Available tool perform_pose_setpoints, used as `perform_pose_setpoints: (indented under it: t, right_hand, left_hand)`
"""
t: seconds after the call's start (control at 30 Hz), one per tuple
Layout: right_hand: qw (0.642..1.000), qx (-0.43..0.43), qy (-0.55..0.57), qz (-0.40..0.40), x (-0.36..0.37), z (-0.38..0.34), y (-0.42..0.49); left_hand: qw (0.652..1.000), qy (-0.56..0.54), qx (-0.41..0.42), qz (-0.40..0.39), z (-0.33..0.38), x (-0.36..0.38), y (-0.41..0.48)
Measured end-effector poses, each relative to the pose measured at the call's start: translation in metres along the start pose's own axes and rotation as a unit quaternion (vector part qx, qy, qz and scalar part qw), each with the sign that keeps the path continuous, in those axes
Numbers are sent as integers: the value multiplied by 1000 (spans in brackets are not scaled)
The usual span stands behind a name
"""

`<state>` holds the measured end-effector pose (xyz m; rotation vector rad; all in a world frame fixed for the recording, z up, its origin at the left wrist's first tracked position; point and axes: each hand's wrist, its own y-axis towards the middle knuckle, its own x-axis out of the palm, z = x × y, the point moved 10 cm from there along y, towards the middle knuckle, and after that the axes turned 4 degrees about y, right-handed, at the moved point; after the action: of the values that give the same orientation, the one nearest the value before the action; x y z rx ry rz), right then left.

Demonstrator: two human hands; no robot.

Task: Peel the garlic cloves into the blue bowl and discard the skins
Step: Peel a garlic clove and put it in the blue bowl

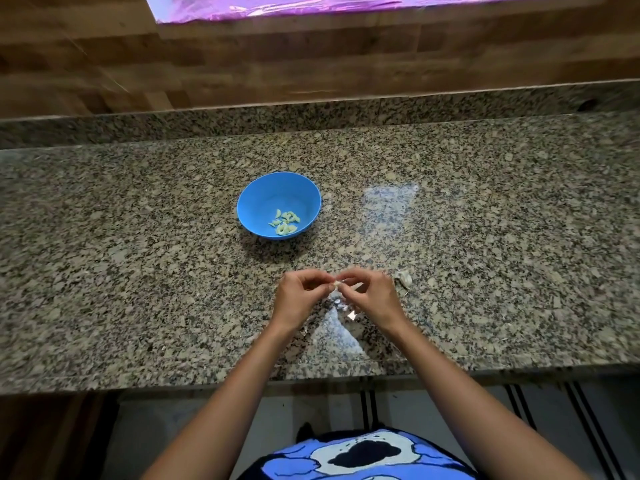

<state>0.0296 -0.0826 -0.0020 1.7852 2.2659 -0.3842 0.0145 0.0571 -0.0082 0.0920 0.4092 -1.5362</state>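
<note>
A blue bowl stands on the granite counter and holds several pale peeled garlic cloves. In front of it, my left hand and my right hand meet above the counter, and both pinch one small garlic clove between their fingertips. Loose bits of white skin lie on the counter just below my hands. More unpeeled garlic rests on the counter to the right of my right hand.
A wood-pattern wall rises behind the counter's raised back ledge. A purple-lit strip runs along the top. The counter's front edge is close to my body.
</note>
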Motion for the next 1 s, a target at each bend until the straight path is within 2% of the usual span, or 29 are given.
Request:
perform_pose_setpoints:
  t: [0.17,0.53,0.8,0.9,1.0]
  right_hand:
    - [990,-81,-119,-3,3,-13,-2]
    - [994,-63,-86,32,1,-12,-2]
    - [998,2,5,59,0,6,-5]
    - [991,61,104,61,1,17,-5]
    - [960,128,237,70,6,26,-8]
  left_hand:
    - [998,49,32,4,7,0,-1]
    - [999,19,45,18,6,-4,-1]
    - [998,-9,56,20,6,-3,-1]
    - [995,-91,24,16,0,-2,-1]
    - [982,-189,-12,24,-7,-3,0]
